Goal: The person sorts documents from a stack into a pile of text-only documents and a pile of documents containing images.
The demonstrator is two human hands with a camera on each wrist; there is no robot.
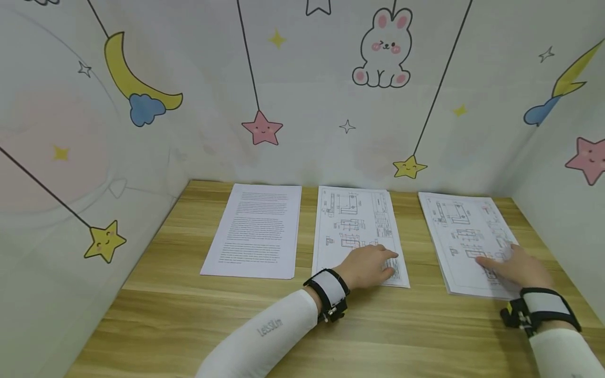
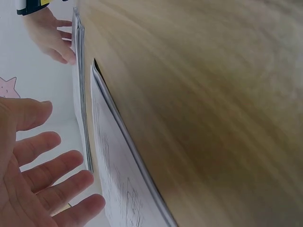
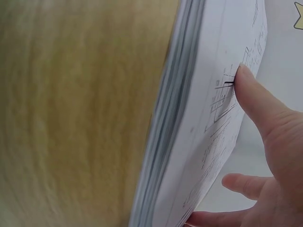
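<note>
On the right lies a thick stack of paper (image 1: 472, 231) with a technical drawing on its top sheet. My right hand (image 1: 524, 269) is over its lower right part. The thumb (image 3: 255, 94) touches the top sheet, and the other fingers are spread near the stack's right edge. A thinner stack of drawings (image 1: 350, 226) lies in the middle. My left hand (image 1: 368, 266) is over its lower part, and in the left wrist view its fingers (image 2: 61, 189) are spread apart above the sheets with nothing held.
A stack of printed text pages (image 1: 255, 231) lies to the left on the wooden table (image 1: 264, 325). White wall panels (image 1: 312, 94) with cartoon stars, a moon and a rabbit stand behind and at both sides. Each wrist wears a strapped camera.
</note>
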